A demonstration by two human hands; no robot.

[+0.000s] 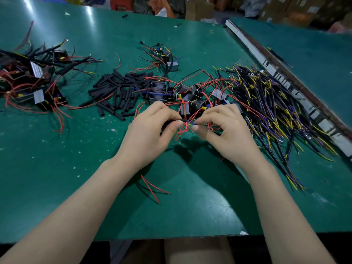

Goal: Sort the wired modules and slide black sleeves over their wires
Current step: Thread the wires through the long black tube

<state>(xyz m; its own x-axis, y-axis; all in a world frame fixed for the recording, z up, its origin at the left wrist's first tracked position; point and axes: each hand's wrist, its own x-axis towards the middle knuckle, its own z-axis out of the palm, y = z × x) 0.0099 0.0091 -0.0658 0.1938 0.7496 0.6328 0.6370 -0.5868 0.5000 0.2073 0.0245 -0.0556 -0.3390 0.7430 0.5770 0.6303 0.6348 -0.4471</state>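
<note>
Both hands are up over the middle of the green table (57, 168), working the same bundle. Left hand (150, 130) pinches a black sleeve (181, 120) between thumb and forefinger, sleeve roughly level, its open end facing right. Right hand (224, 130) pinches the blue wire (191, 122) just beside that end, fingertips nearly touching the left hand's; wire tip sits at the sleeve mouth, can't tell how far in it is. Red wires (182, 131) fan out below and between the two hands, running back to the module cluster (190, 100) just behind the fingers. Loose sleeve pile (118, 92) lies left of that cluster, touching it on the near side. A second module group (34, 88) with red leads and some long sleeved wires sits at the far-left edge, well apart. One lone module (167, 60) sits further back, centre. Big heap of black/yellow/purple wire leads (276, 111) is at the right, against a worn white-and-brown strip (285, 86) running diagonally. Two stray red wires (152, 187) lie on the table between the forearms.
</note>
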